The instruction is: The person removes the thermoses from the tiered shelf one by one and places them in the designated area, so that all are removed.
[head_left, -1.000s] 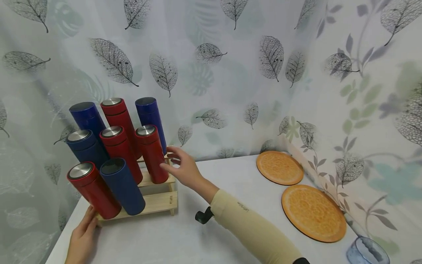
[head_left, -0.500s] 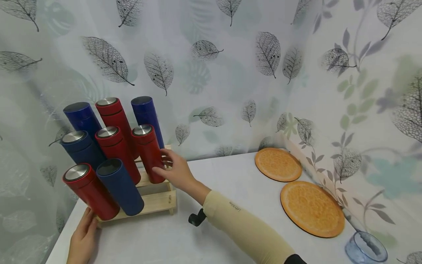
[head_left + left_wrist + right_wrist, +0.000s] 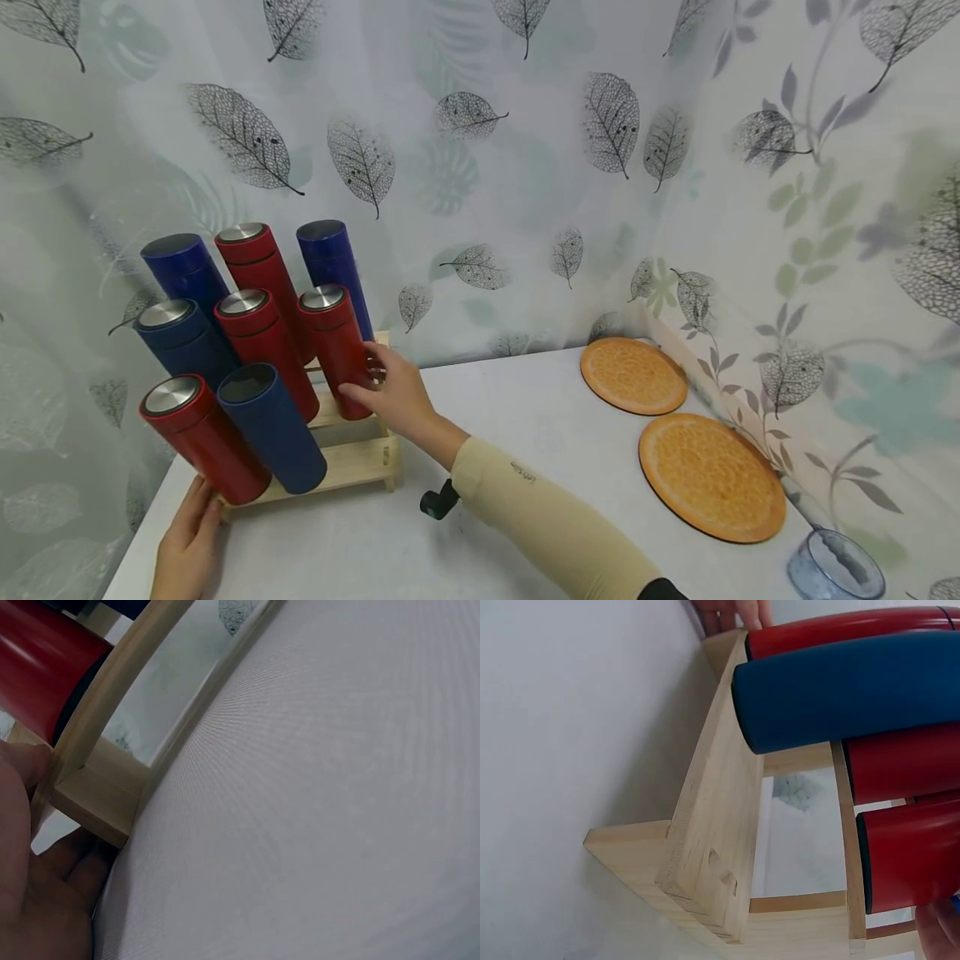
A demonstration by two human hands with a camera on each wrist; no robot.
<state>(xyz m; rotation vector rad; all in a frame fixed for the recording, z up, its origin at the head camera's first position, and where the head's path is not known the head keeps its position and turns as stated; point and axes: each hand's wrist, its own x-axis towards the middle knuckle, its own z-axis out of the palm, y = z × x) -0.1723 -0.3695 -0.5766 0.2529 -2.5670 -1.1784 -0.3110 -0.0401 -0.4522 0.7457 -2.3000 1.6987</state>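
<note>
A stepped wooden rack point(image 3: 352, 467) holds several red and blue thermos bottles in three tiers, at the left in the head view. My right hand point(image 3: 401, 396) is at the red thermos point(image 3: 333, 350) at the right end of the middle shelf. Its thumb lies across the lower front and the fingers curve behind. In the right wrist view, fingers point(image 3: 939, 934) show at that bottle's base. My left hand point(image 3: 187, 537) grips the rack's front left corner, beside the front red thermos point(image 3: 206, 437). In the left wrist view, fingers of that hand reach under the rack's foot point(image 3: 101, 791).
A blue thermos point(image 3: 272, 429) stands on the front shelf, whose right end is bare. Two round orange-brown mats point(image 3: 711, 477) lie at the right of the white table point(image 3: 517, 400). A clear glass bowl point(image 3: 836, 567) stands in the lower right corner. Leaf-print curtain point(image 3: 487, 192) hangs behind.
My right hand has moved left and closed in on the red thermos, its thumb now over the bottle's front. The left hand stays at the rack's corner. The head view has shifted slightly.
</note>
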